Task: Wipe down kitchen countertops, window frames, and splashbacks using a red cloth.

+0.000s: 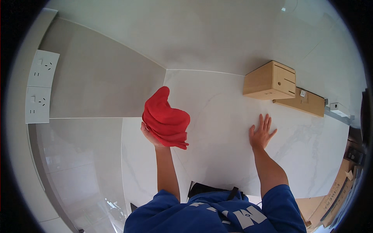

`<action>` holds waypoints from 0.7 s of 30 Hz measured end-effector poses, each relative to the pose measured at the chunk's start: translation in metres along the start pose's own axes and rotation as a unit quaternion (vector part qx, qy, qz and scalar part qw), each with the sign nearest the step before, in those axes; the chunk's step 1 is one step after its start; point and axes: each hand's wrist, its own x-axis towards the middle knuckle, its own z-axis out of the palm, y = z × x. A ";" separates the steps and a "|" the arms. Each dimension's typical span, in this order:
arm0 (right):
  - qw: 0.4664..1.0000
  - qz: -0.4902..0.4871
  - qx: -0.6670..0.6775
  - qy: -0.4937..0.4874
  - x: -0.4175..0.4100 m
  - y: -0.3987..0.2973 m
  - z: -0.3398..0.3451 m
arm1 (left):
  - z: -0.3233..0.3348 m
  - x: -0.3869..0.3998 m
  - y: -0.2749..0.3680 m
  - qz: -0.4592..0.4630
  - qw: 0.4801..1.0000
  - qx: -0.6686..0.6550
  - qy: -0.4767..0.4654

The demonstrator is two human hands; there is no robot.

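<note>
A bunched red cloth [166,119] drapes over my left hand [150,135], which grips it from below; most of the fingers are hidden under the folds. My right hand [261,134] is spread on the white marbled countertop [221,139], palm down, fingers apart and pointing away from me. Nothing is held in it. Just beyond its fingertips stands a light wooden knife block [269,83] with slots and a round hole in its face.
A flat brown cardboard box [306,102] lies beside the block against the back wall. At the counter's right end is a small white device [339,109]. White wall sockets [40,87] are on the left. Folded cardboard [332,195] stands at lower right.
</note>
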 end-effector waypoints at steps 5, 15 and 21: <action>1.000 0.005 -0.008 0.000 -0.002 0.001 0.001 | 0.026 -0.005 0.063 0.085 0.983 0.158 -0.034; 1.000 0.013 -0.004 -0.028 -0.002 0.001 -0.009 | 0.218 0.004 0.192 0.744 0.166 0.641 0.084; 1.000 0.014 0.006 -0.020 -0.001 0.002 -0.012 | 0.244 0.063 0.171 0.642 -0.059 0.763 -0.048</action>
